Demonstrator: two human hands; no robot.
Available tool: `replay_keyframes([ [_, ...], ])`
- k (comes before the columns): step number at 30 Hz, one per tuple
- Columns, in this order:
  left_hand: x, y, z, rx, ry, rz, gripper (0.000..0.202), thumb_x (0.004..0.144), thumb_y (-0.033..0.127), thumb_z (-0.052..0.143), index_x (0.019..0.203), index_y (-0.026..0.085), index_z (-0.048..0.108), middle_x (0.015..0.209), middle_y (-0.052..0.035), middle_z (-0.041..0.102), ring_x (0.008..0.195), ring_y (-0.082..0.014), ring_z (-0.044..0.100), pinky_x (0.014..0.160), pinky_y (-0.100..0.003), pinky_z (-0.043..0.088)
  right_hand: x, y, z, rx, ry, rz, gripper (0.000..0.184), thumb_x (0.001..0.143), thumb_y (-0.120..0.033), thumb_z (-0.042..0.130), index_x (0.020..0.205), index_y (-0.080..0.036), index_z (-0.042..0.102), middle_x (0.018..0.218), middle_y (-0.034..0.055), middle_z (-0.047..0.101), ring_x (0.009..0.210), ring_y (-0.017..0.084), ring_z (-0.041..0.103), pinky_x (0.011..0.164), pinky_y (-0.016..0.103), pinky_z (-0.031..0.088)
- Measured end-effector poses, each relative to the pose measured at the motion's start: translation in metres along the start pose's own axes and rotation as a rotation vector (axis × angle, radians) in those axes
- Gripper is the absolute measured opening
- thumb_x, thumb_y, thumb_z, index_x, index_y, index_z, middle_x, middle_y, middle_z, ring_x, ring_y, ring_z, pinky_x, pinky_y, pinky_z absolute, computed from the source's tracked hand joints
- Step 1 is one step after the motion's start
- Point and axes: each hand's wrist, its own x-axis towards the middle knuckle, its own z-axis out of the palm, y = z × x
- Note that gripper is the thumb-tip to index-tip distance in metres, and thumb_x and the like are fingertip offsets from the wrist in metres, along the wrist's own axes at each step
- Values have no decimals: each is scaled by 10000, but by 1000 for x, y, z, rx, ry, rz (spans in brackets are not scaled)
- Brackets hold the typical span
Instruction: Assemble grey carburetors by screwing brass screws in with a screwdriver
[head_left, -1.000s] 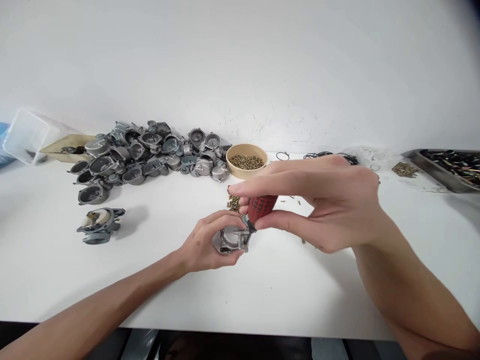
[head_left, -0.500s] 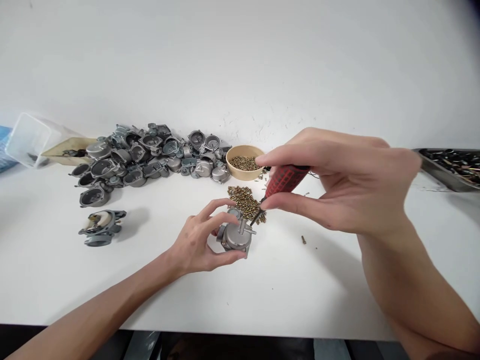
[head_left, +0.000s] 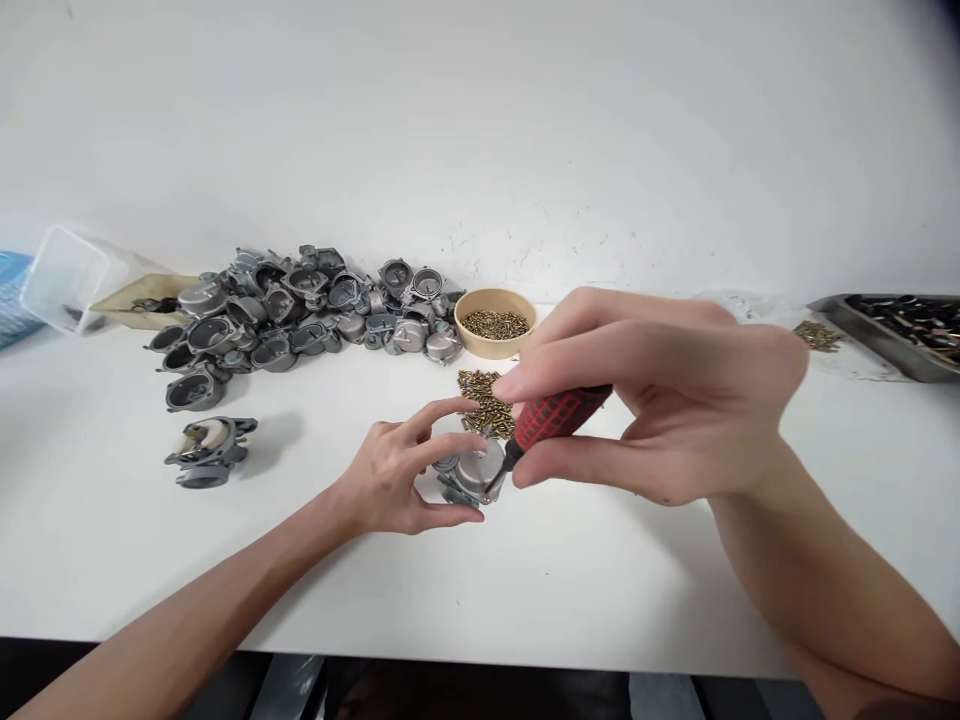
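Screwdriver [head_left: 556, 418] in right hand [head_left: 667, 400] | carburetor [head_left: 478, 472] in left hand [head_left: 390, 478]

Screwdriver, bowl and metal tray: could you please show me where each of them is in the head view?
Screwdriver [head_left: 558, 417]: head view, on the red handle.
Bowl [head_left: 492, 348]: head view, on the front outer wall.
Metal tray [head_left: 872, 336]: head view, on the side wall.

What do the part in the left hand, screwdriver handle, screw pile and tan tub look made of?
Held part: metal, maybe cast aluminium or zinc; dull silver-grey with soft highlights.
Screwdriver handle: likely plastic or rubber; red with a dark grid pattern.
Screw pile: metal, brass or yellow-plated steel; golden glints.
Tub: probably plastic, maybe coated paper; smooth tan wall.
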Motion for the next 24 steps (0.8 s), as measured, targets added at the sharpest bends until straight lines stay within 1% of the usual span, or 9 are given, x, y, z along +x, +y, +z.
replay_keyframes([
  [4, -1, -1, 2, -30, -3, -2, 602, 786, 629, 764, 1239, 255, 633, 1288, -119, 663, 797, -212, 732, 509, -248, 524, 0, 2, 1, -7, -52, -13, 161, 905, -273, 761, 1032, -182, 722, 821, 14, 718, 702, 110, 673, 707, 267, 611],
  [8, -1, -1, 4, -65, -14, -8, 573, 811, 594, 753, 1256, 254, 631, 1323, -115, 659, 851, -229, 749, 578, -276, 595, -3, 7, 4, -51, -88, -12, 188, 933, -316, 726, 1049, -169, 722, 848, 34, 713, 718, 121, 676, 693, 273, 593],
  [12, -1, 0, 5, -123, -27, -15, 558, 820, 536, 767, 1278, 258, 610, 1295, -104, 672, 773, -194, 741, 591, -277, 612, -6, 9, 4, -74, -132, -7, 244, 941, -300, 712, 1151, -176, 703, 872, 38, 709, 769, 141, 684, 706, 291, 593],
  [14, -1, 0, 5, -154, -18, -13, 539, 825, 501, 773, 1276, 259, 604, 1241, -94, 688, 683, -157, 716, 564, -261, 597, -6, 7, 2, -40, -149, -2, 261, 963, -251, 674, 1214, -181, 681, 906, 40, 711, 819, 146, 692, 738, 297, 600],
  [16, 0, -1, 4, -179, 2, -11, 504, 838, 483, 756, 1267, 262, 610, 1194, -85, 701, 643, -145, 699, 558, -259, 591, -5, 4, -1, 6, -202, 5, 297, 994, -178, 591, 1286, -182, 646, 972, 50, 717, 867, 142, 698, 762, 294, 606],
  [18, 1, -2, 2, -202, 9, -13, 453, 860, 465, 720, 1254, 263, 624, 1178, -87, 708, 686, -167, 716, 596, -275, 606, -4, 1, -4, 20, -251, 10, 350, 1004, -132, 540, 1341, -191, 614, 1006, 53, 715, 869, 133, 697, 762, 282, 609],
  [19, 2, -2, 1, -215, 0, -19, 423, 873, 446, 702, 1247, 261, 631, 1180, -90, 708, 732, -184, 730, 631, -288, 617, -4, 0, -4, 11, -255, 8, 361, 1002, -136, 549, 1353, -198, 606, 1002, 51, 711, 846, 126, 694, 755, 276, 611],
  [22, 4, -2, -1, -249, -12, -27, 352, 889, 376, 678, 1216, 252, 642, 1153, -85, 710, 818, -208, 744, 709, -316, 632, -4, 1, -5, -17, -228, -6, 389, 981, -213, 631, 1370, -215, 599, 978, 41, 698, 777, 115, 680, 750, 277, 615],
  [24, 4, -2, -2, -248, 15, -23, 334, 885, 363, 682, 1198, 251, 646, 1122, -78, 711, 799, -199, 738, 700, -315, 629, -4, 3, -6, -6, -272, 0, 440, 990, -223, 607, 1427, -212, 551, 1010, 50, 703, 815, 130, 689, 766, 295, 616],
])
